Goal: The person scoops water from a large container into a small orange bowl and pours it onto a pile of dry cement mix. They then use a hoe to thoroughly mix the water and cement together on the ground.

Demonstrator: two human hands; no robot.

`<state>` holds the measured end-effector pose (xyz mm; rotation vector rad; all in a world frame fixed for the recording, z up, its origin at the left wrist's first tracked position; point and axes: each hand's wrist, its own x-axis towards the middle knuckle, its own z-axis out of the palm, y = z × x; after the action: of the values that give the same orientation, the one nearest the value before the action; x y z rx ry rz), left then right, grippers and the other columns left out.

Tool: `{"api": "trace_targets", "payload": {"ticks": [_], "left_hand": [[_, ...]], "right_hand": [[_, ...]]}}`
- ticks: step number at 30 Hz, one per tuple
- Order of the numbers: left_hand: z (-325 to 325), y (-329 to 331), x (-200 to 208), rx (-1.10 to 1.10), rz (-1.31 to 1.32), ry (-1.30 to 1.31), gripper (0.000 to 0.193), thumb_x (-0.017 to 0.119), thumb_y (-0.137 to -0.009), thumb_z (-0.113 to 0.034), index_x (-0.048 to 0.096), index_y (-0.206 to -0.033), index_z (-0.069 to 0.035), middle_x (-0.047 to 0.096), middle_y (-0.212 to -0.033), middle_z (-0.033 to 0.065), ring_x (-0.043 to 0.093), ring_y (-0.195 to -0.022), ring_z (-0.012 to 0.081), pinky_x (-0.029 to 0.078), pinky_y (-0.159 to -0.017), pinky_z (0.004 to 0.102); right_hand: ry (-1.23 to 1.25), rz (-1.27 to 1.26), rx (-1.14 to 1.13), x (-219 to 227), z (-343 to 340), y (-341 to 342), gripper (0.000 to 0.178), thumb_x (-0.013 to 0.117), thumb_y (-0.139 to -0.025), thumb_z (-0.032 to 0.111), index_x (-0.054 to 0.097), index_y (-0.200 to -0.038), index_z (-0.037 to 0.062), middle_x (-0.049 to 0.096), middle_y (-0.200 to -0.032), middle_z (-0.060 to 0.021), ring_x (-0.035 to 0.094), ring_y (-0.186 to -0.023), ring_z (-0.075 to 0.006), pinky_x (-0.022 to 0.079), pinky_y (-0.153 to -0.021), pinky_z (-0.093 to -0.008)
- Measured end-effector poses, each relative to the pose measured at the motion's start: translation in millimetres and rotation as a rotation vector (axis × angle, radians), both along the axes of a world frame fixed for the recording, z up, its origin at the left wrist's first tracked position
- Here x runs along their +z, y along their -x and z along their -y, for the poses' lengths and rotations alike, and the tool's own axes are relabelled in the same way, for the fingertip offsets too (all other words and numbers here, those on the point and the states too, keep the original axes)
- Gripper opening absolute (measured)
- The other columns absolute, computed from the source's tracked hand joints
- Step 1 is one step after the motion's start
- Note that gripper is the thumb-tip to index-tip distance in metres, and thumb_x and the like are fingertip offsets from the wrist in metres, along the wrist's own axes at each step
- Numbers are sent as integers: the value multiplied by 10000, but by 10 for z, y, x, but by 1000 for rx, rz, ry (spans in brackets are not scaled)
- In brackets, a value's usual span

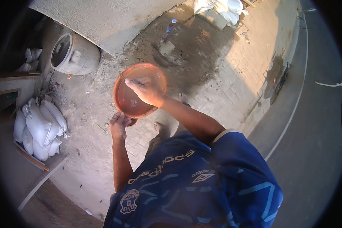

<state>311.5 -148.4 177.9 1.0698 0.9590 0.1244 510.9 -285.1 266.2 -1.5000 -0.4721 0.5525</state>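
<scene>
A round, shallow orange-red basin (154,70) is held up in front of me, above the paved ground. My left hand (118,123) grips its near-left rim, with thumb and fingers pinched around the edge. Over the basin's inside, my right hand (145,91) has its fingers curled in and its thumb pointing to the left rim. A thin dark sliver shows by that thumb, but what the curled fingers hold is hidden. The inside looks brownish with pale streaks.
A pale drum (78,55) lies tipped at the left. White filled sacks (40,123) are piled below it, with more bags (220,9) at the far top. A blue-and-white upright object (168,30) stands on dark, wet-looking ground. An asphalt road (311,114) runs along the right.
</scene>
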Motion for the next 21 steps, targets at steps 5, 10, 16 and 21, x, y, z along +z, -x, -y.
{"api": "trace_targets", "payload": {"ticks": [5,10,16,21], "left_hand": [[361,-539,-316,-25,48,195,213,568,-977,-166,581,-1135,-24,695,-960,97,680,-820,183,548,-751,320],[725,-1319,-680,-9,12,324,158,600,-966,-155,586,-1086,-54,700,-927,80,687,-808,185,565,-760,344],[1030,-2164,-870,-26,-102,336,158,603,-966,-160,572,-1066,-42,688,-912,88,681,-834,207,559,-801,363],[1157,-2587,-1053,2,-155,339,167,617,-956,-146,566,-1055,-20,684,-902,101,682,-805,220,568,-793,377]], "right_hand": [[58,92,59,-229,408,-563,373,603,-976,296,640,-727,21,519,-569,-48,459,-547,-99,390,-528,-321],[190,169,100,-750,729,-1236,327,611,-963,309,709,-827,28,666,-694,-119,613,-619,-184,464,-594,-351],[308,156,83,-1126,1007,-1971,391,598,-950,382,714,-836,27,691,-750,-156,671,-709,-291,499,-679,-380],[232,93,-29,-1186,1178,-2337,465,559,-955,429,719,-780,29,671,-721,-192,657,-683,-334,494,-700,-431]]}}
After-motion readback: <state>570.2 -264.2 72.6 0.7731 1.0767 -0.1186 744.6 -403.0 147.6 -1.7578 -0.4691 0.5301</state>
